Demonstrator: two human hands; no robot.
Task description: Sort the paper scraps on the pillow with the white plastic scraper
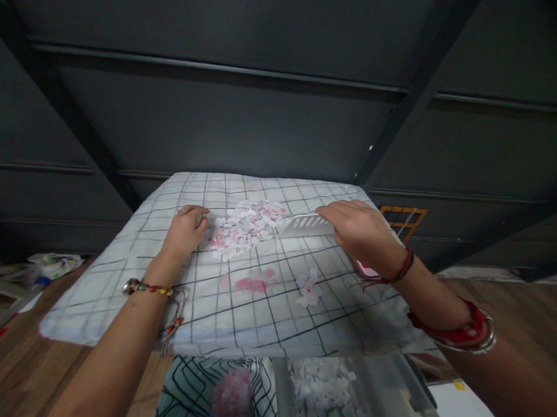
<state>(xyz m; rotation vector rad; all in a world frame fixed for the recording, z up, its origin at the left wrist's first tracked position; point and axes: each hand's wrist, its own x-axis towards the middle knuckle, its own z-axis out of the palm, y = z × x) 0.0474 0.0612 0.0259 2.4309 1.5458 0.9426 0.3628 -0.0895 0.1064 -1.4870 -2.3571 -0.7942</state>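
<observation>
A pile of small white and pink paper scraps (247, 226) is spread over a white checked cloth (210, 319) covering the work surface. At the pile's left edge rests my left hand (188, 228), its fingers loosely apart and nothing visible in them. My right hand (357, 225) grips a white slatted plastic piece (305, 224) by its right end. The free end of that piece points left, close to the pile, with its lower edge at or just above the cloth. Nearer to me lies a smaller clump of paper scraps (308, 288).
Below the front edge stands a clear plastic bin (284, 397) with paper scraps in it. Left of it, a pink fluffy bundle (231, 400) lies on a teal patterned cloth (186, 396). Dark panels (235, 123) rise behind the surface. An orange frame (415, 213) is at right.
</observation>
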